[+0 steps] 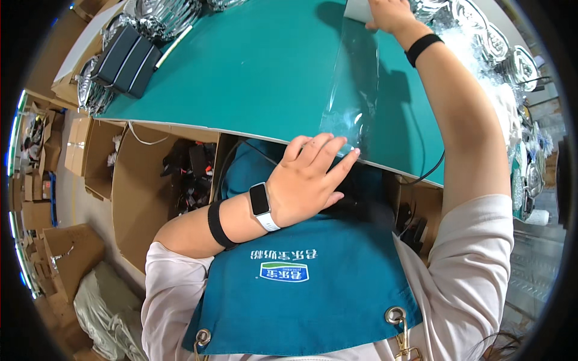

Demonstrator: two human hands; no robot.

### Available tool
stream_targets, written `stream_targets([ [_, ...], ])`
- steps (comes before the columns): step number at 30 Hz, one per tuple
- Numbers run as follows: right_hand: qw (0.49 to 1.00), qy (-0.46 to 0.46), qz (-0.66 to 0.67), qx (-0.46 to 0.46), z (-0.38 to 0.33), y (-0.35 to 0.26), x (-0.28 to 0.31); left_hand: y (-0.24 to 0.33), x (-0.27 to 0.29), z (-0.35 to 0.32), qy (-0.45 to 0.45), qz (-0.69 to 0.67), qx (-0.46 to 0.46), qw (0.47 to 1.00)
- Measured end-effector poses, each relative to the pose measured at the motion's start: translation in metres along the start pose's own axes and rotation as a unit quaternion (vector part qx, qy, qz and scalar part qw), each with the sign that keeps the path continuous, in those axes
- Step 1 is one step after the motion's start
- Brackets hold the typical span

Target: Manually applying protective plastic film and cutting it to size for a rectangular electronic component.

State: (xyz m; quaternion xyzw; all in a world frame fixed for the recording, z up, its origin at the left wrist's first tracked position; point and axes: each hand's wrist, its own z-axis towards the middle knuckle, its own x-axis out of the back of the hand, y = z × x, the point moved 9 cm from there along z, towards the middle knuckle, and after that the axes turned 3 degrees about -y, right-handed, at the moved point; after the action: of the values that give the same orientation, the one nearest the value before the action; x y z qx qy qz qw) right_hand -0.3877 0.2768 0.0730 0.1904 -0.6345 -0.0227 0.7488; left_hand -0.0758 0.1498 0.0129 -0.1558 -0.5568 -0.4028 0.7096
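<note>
A long strip of clear plastic film, perhaps a flat bag, lies across the green tabletop from its far side to its near edge. My left hand is at the near edge, palm down with fingers stretched and apart, fingertips at the film's near end. At the far end my right hand, partly cut off by the top of the picture, has its fingers and thumb bent at the edge of a white piece. Whether that piece is a box or a card does not show.
Black boxes stand at the table's left, near silvery bundled packs. More silvery packs and crumpled clear plastic line the right side. Under the table edge is an open cardboard box with dark items. A black cable hangs by the edge.
</note>
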Motion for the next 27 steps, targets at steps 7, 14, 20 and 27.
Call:
stream_targets([
  [7,0.988,0.115,-0.003,0.101,0.033,0.011,-0.016,0.000,-0.017,0.007,-0.035,-0.016,0.040,0.998],
  [14,0.992,0.085,0.022,0.095,0.030,0.008,-0.011,0.008,-0.014,0.007,-0.016,-0.008,0.088,0.996],
  [20,0.994,0.068,0.037,0.078,0.039,-0.009,-0.006,0.011,-0.003,-0.013,-0.006,-0.091,0.045,0.995],
  [27,0.961,0.215,0.095,0.143,-0.026,0.047,-0.005,-0.124,0.041,-0.136,0.063,-0.284,0.204,0.934],
])
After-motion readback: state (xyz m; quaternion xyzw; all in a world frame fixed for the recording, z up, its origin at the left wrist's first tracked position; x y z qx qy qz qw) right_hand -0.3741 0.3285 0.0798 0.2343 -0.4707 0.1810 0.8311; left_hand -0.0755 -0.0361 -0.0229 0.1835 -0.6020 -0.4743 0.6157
